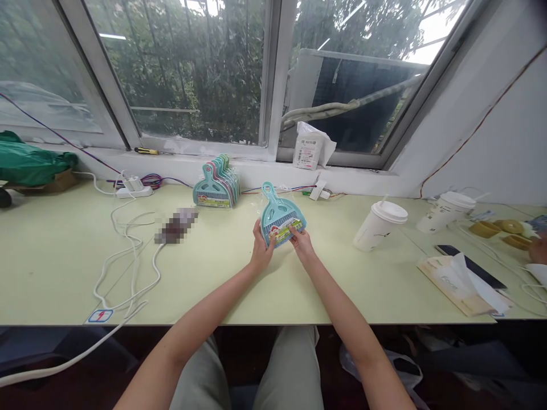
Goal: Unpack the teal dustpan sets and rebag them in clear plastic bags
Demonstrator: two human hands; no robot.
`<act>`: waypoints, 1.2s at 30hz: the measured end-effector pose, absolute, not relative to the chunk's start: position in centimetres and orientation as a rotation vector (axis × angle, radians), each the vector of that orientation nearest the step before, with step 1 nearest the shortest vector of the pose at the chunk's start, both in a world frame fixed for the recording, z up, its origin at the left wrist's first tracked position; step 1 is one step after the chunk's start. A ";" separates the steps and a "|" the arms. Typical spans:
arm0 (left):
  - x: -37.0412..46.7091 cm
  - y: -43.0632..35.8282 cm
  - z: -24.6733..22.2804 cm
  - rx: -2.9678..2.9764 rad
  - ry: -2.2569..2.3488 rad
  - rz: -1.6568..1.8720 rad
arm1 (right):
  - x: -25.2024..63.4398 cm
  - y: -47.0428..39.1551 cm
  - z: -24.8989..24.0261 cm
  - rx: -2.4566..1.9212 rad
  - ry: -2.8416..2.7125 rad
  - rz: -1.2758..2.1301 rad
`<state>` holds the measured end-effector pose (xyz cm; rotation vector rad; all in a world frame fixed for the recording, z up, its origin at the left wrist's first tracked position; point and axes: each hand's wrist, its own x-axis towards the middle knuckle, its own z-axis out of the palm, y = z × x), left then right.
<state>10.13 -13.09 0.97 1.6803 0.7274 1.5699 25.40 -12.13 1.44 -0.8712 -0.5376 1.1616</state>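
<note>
Both of my hands grip a small light-blue dustpan and brush set (274,209) in clear plastic wrap. It is held upright and slightly tilted above the table, its handle pointing up and away. My left hand (261,249) closes on the lower left corner. At the lower right edge, my right hand (301,244) pinches it, the thumb lying over the printed label. Behind and to the left, a row of similar wrapped dustpan sets (212,191) in blue, pink and green stands against the windowsill wall.
On the pale yellow table (239,285), white cables (135,256) and a blurred-out device (176,226) lie left. Paper cups (376,228), a tissue pack (455,282) and a dark phone (474,266) are right. A person's hand (539,249) shows at the far right edge.
</note>
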 end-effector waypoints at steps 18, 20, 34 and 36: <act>11.2 -12.2 0.2 1.361 0.663 1.212 | 25.9 -11.9 0.9 -0.847 -0.474 1.013; 11.0 -11.8 0.3 1.333 0.685 1.265 | 25.8 -11.8 1.0 -0.841 -0.496 1.079; 10.4 -12.1 0.7 1.339 0.651 1.215 | 27.0 -11.6 1.4 -0.969 -0.488 1.210; 10.4 -12.1 0.7 1.373 0.643 1.205 | 27.1 -11.4 1.2 -0.981 -0.439 1.200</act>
